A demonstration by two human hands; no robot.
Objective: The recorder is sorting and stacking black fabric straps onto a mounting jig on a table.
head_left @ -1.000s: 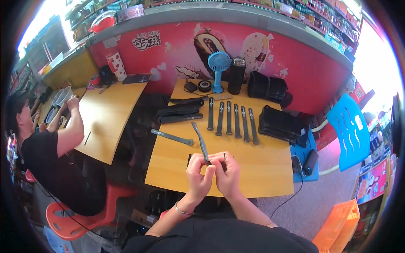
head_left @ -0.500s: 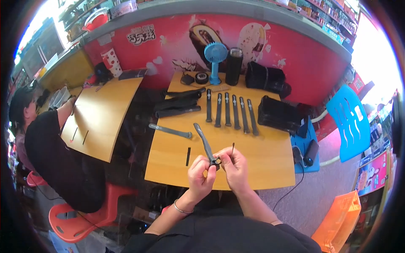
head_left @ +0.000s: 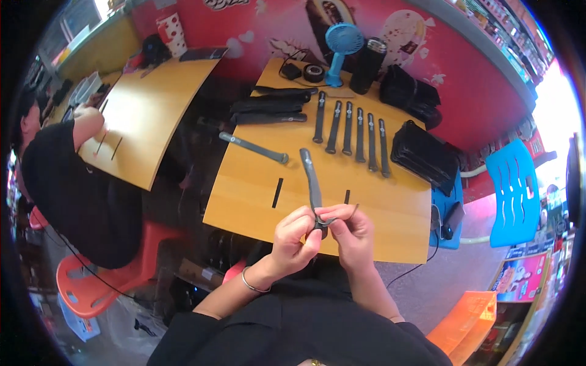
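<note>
My left hand (head_left: pixel 294 239) is closed on the lower end of a dark grey strap (head_left: pixel 310 174), whose rounded end points up and away over the table. At that lower end my right hand (head_left: pixel 355 239) meets it, thumb and forefinger pinching a thin dark strip (head_left: pixel 356 211) whose tip sticks out above the fingers. Fingers partly hide where strip and strap meet. Just beyond the hands, two short black strips (head_left: pixel 278 193) lie apart on the table. A similar grey strap (head_left: pixel 253 147) lies to the left, and several more straps (head_left: pixel 348 128) are lined up behind.
Black folded bundles (head_left: pixel 268 110) lie back left, and a black stack (head_left: pixel 425 152) at right. A blue fan (head_left: pixel 334 61), a black bottle (head_left: pixel 367 66) and a black pouch (head_left: pixel 408 89) stand along the back. A co-worker (head_left: pixel 79 189) sits at the left table (head_left: pixel 143 97).
The whole view has shifted and tilted. My right hand has turned and drawn closer to my left at the strap's lower end. The short strip beyond my right hand shows more clearly.
</note>
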